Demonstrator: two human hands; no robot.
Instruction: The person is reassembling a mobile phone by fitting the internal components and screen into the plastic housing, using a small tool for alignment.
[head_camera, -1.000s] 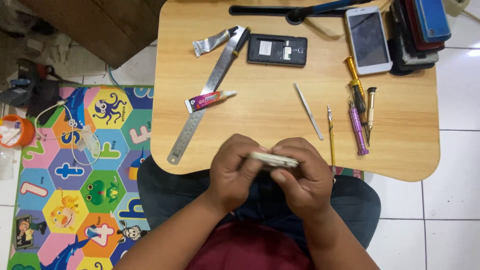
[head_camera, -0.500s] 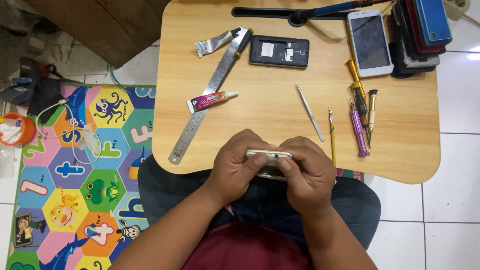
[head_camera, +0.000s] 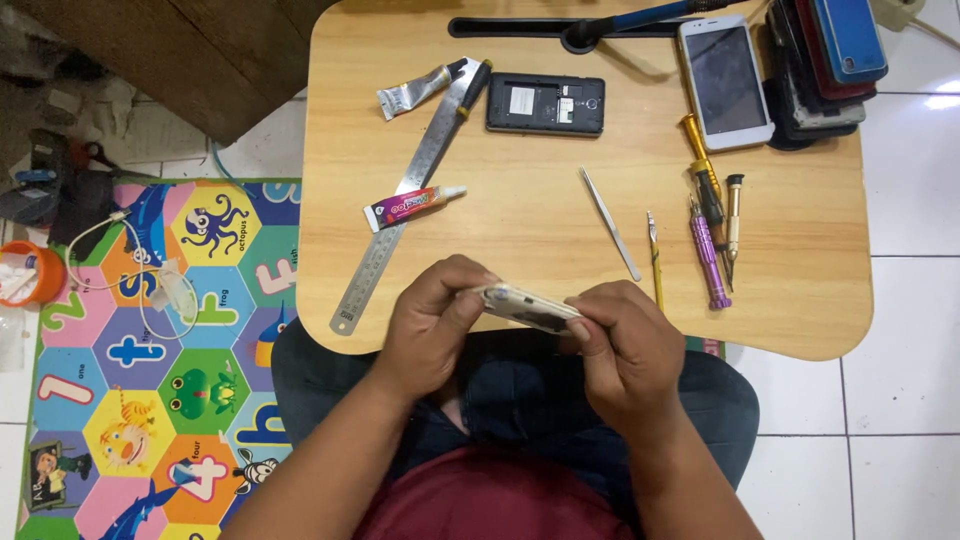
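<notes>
Head view: both hands' fingers (head_camera: 455, 300) pinch the phone part (head_camera: 528, 307) edge-on between them.

On my table I count two glue tubes (head_camera: 412, 206) (head_camera: 420, 90), one steel ruler (head_camera: 410, 195), one tweezers (head_camera: 612, 223), three screwdrivers (head_camera: 706, 250) (head_camera: 733, 215) (head_camera: 700, 165), and two phones (head_camera: 545, 104) (head_camera: 725, 82) lying flat.

Bare table (head_camera: 520, 215) ahead; ruler (head_camera: 400, 210) left; tweezers (head_camera: 612, 223) right.

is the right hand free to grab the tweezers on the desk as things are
Probably not yet: the right hand and left hand both grip the phone part. The tweezers lie close ahead on bare desk, uncovered.
</notes>
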